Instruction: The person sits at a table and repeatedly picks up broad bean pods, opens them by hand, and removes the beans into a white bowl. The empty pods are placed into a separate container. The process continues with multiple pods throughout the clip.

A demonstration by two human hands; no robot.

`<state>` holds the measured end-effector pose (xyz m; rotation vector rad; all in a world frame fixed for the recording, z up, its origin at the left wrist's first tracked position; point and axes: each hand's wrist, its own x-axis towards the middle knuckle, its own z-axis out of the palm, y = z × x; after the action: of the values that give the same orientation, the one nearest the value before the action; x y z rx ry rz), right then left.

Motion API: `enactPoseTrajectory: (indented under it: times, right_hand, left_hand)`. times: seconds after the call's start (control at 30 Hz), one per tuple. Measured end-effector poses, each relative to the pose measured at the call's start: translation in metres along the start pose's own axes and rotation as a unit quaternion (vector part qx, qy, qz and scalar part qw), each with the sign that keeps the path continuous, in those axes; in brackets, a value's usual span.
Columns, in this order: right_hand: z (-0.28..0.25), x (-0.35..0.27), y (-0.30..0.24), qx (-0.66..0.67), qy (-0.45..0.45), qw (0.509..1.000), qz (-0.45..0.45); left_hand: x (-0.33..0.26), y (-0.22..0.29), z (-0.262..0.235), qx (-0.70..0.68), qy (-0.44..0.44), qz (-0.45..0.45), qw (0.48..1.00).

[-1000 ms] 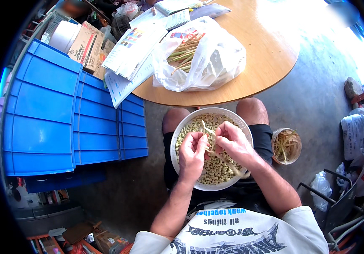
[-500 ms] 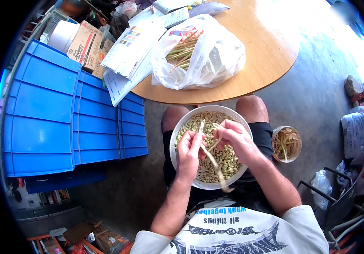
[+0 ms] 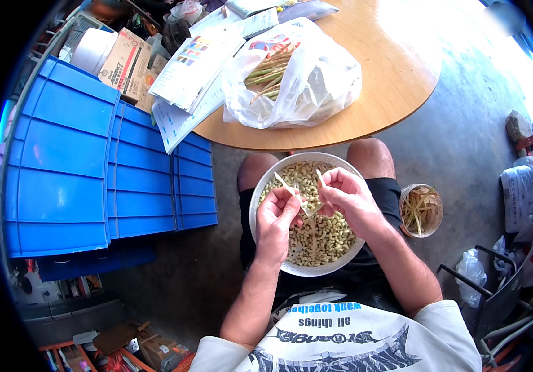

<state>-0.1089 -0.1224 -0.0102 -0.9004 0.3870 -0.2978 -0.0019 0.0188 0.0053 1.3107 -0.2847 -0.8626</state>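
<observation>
1. Over the lap, a metal bowl (image 3: 266, 248) rests on the person's thighs, filled most of the way with pale shelled beans (image 3: 331, 232)
2. The left hand (image 3: 276, 217) and right hand (image 3: 347, 198) meet above the bowl's middle, both closed on one pale pod (image 3: 307, 203); the left hand's fingers pinch one end, the right hand's fingers pinch the other, and the pod's split ends stick up between them
3. The step in hand looks like shelling: the pod is being pulled open over the bowl so its beans drop in with the rest
4. A judgement on the next move: it calls for the thumbs to run along the seam, with the pod kept above the bowl, not past its rim, so nothing falls to the floor; then the spent pod wants one hand free to carry it off
5. A small tub (image 3: 421, 211) stands on the floor just beside the right knee and holds thin strips that look like emptied pods, so it seems the place for waste
6. On the round tabletop (image 3: 390, 80) ahead of the knees lies a clear bag (image 3: 316, 80) with more long pods inside, well apart from the hands
7. Blue crates (image 3: 93, 161) stand to the left, with papers (image 3: 186, 68) overhanging the tabletop's edge
</observation>
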Motion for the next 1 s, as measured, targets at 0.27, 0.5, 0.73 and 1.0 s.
enactPoseTrajectory:
  times: [0.27, 0.5, 0.73, 1.0]
  right_hand:
    - [0.009, -0.003, -0.004, -0.005, -0.015, 1.000, 0.003]
    - [0.011, -0.002, 0.007, -0.198, 0.001, 0.980, -0.036]
    - [0.010, -0.002, 0.002, -0.116, 0.004, 0.993, -0.002]
    - [0.006, -0.001, 0.006, -0.156, -0.030, 0.987, 0.006]
  left_hand:
    - [0.001, -0.005, -0.001, 0.001, 0.004, 0.023, 1.000]
    - [0.001, -0.005, 0.004, -0.003, 0.007, 0.020, 1.000]
    - [0.001, -0.005, 0.004, -0.004, 0.016, 0.036, 0.999]
    - [-0.001, 0.001, 0.011, 0.015, 0.015, 0.023, 1.000]
